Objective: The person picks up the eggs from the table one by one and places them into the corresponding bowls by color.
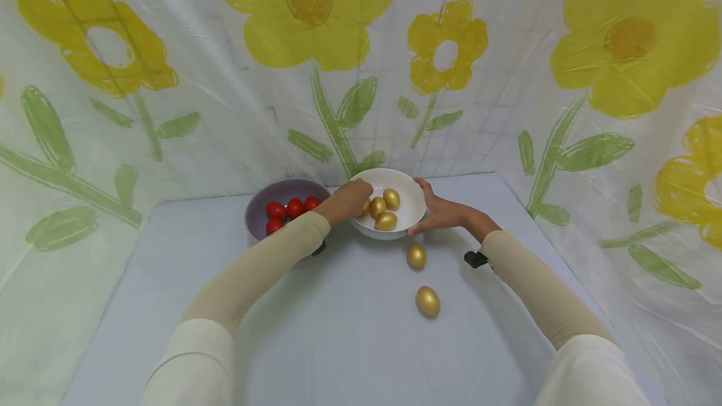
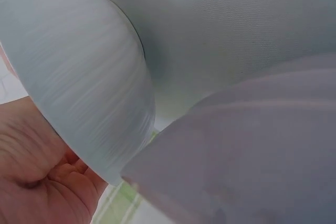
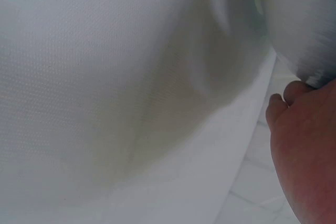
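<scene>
A white bowl (image 1: 416, 196) stands near the back of the table with several golden eggs (image 1: 386, 222) inside. My right hand (image 1: 445, 210) grips its right side, thumb toward the front and fingers toward the back. The right wrist view catches this hand (image 3: 307, 135) beside the bowl's wall. Over the bowl's left rim reaches my left hand (image 1: 351, 200), its fingers bent. In the left wrist view this hand (image 2: 42, 166) shows a creased palm and curled fingers at the rim; I cannot tell what they hold. One golden egg is partly hidden beside it.
Left of the white bowl stands a purple bowl (image 1: 256, 202) with several red eggs (image 1: 294, 208), partly covered by my left forearm. Two golden eggs lie on the table, a nearer one (image 1: 428, 302) and one (image 1: 416, 256) by the bowl. A flowered curtain (image 1: 225, 143) hangs behind the table.
</scene>
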`<act>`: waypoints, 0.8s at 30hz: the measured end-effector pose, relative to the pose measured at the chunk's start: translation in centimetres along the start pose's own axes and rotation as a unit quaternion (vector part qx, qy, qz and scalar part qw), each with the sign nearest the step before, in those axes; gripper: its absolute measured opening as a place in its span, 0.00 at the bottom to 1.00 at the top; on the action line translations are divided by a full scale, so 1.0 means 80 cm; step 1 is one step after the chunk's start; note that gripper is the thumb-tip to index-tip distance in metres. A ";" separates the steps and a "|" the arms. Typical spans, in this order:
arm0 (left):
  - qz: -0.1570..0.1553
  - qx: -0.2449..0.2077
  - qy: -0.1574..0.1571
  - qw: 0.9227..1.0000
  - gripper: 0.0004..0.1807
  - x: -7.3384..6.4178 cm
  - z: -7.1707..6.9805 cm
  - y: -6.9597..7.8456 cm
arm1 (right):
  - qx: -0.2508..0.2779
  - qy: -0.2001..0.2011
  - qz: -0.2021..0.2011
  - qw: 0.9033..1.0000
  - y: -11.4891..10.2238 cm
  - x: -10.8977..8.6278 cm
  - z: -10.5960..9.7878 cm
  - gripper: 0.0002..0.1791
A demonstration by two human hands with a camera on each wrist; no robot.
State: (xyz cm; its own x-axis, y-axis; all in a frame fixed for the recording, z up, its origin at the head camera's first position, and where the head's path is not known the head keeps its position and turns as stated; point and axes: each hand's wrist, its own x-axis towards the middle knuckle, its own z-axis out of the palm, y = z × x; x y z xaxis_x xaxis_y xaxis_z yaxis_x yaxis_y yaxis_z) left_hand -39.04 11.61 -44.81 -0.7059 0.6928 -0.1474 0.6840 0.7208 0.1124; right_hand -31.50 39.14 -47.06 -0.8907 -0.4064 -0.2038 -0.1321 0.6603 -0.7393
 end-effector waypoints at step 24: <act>0.157 -0.241 0.240 0.927 0.35 -0.075 -0.053 0.073 | -0.010 -0.004 -0.002 1.000 0.003 -0.002 -0.012 0.80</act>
State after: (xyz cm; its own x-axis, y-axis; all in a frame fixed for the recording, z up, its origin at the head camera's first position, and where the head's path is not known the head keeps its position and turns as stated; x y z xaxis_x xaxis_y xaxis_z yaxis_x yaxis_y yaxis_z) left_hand -31.63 11.76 -39.12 -0.5651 0.7163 0.4094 0.7900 0.3267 0.5188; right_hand -31.81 39.96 -46.58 -0.8862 -0.4147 -0.2067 -0.1444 0.6709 -0.7273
